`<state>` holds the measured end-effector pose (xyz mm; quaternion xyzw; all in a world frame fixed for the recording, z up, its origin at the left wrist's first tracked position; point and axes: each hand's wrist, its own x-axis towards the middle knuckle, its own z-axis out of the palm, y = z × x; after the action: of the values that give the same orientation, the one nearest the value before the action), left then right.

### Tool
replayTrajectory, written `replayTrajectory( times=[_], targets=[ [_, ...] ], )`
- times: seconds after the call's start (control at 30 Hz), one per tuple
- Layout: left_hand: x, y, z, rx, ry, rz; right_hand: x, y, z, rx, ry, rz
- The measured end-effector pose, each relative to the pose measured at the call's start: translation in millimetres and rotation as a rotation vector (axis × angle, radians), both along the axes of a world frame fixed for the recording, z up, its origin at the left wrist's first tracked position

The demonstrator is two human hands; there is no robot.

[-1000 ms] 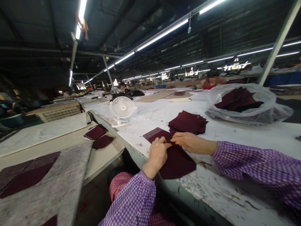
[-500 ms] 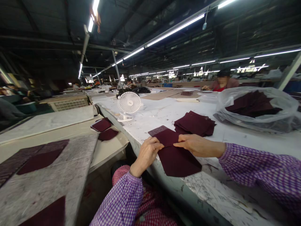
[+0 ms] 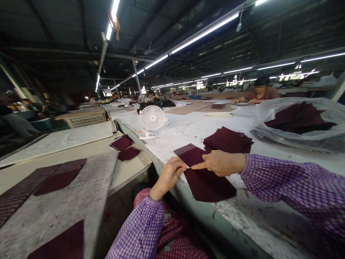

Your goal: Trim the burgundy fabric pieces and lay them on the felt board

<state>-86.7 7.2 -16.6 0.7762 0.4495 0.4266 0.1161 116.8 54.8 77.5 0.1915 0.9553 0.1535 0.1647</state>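
A dark maroon fabric piece [image 3: 208, 183] lies flat at the near edge of the white table [image 3: 258, 216]. My left hand [image 3: 168, 176] pinches its left edge at the table rim, fingers closed. My right hand [image 3: 218, 162] rests on top of the piece with the index finger stretched toward the left hand, pressing the cloth down. A second maroon piece [image 3: 188, 154] with a lighter patterned end lies just behind. Beyond my right hand sits a stack of maroon pieces [image 3: 228, 140].
A clear plastic bag [image 3: 299, 124] holding more maroon pieces lies at the right. A small white fan [image 3: 151, 118] stands on the table further back. To the left a lower grey bench [image 3: 67, 201] carries maroon pieces [image 3: 58, 180]. A person [image 3: 260, 94] works at the far table.
My left hand has slid from on top of the fabric to its left edge at the table rim. The right hand stays on the cloth, its finger now pointing to the left hand.
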Motion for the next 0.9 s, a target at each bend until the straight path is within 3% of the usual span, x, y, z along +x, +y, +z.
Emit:
replayTrajectory(
  times=[0.13,0.3,0.43,0.63,0.77,0.9],
  targets=[
    [-4,-1,-1.0,-0.016,-0.024,-0.038,-8,-7,-0.9,0.036,-0.056,-0.043],
    [-12,2,-7.6,-0.074,-0.182,-0.001,-11,-12,-13.9,0.106,0.048,0.008],
    [-10,9,-5.4,-0.054,-0.098,0.026,-3,-5,-17.6,0.080,0.136,-0.031],
    [2,21,6.5,-0.041,0.212,0.028,3,19,-16.2,-0.270,0.307,-0.224],
    [7,24,11.7,-0.052,0.253,0.066,10,37,-12.2,-0.487,0.439,-0.161],
    [9,21,17.1,-0.043,0.314,0.068,42,71,0.5,-0.609,0.557,-0.204]
  ],
)
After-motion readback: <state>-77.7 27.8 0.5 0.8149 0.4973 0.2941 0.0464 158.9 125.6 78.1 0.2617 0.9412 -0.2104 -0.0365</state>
